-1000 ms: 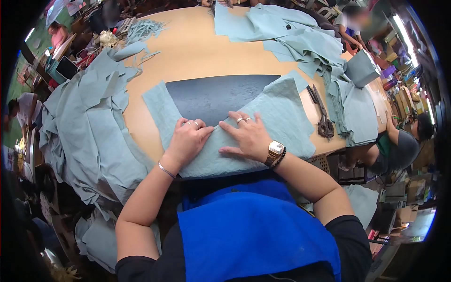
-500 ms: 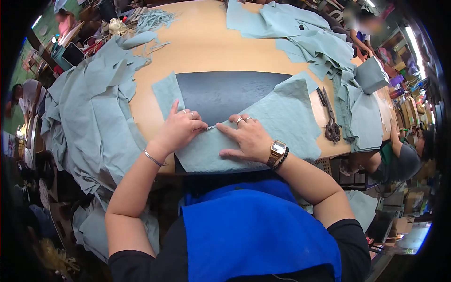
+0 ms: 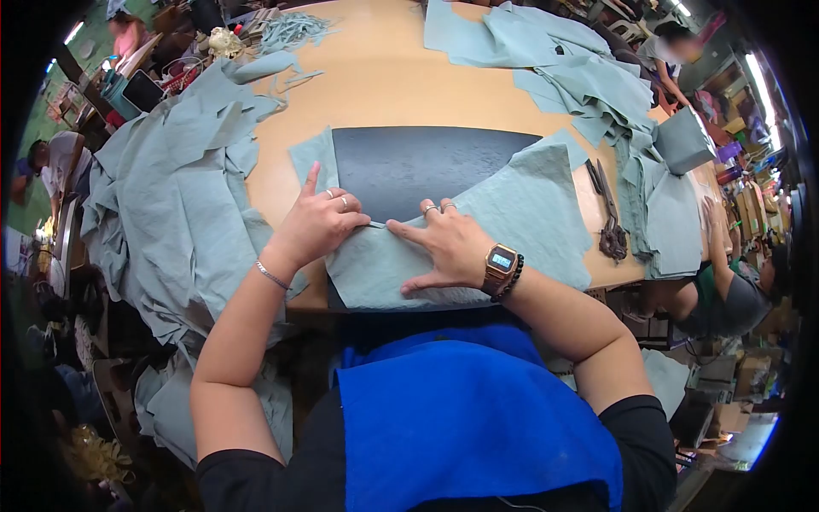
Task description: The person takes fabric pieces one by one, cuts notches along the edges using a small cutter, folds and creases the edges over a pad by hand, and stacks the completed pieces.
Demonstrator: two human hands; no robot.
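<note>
A dark curved panel (image 3: 426, 162) lies on the table, with pale blue-green fabric (image 3: 520, 213) over its lower part and at its left side. My left hand (image 3: 320, 224) pinches the folded fabric edge between thumb and fingers, one finger pointing up. My right hand (image 3: 448, 247), fingers spread, rests flat on the fabric just right of that pinch, its index fingertip at the folded edge. A watch and a dark bead bracelet are on the right wrist.
Fabric piles lie on the table's left (image 3: 179, 188) and far right (image 3: 589, 72). Dark scissors (image 3: 607, 213) rest right of the panel. A grey-green box (image 3: 682, 141) stands on the right stack. Other people sit at the right, far right and left.
My left hand has shifted left along the fabric edge, and a finger now points up. The right hand stays on the fabric. The whole view has shifted, moving the table slightly rightward.
</note>
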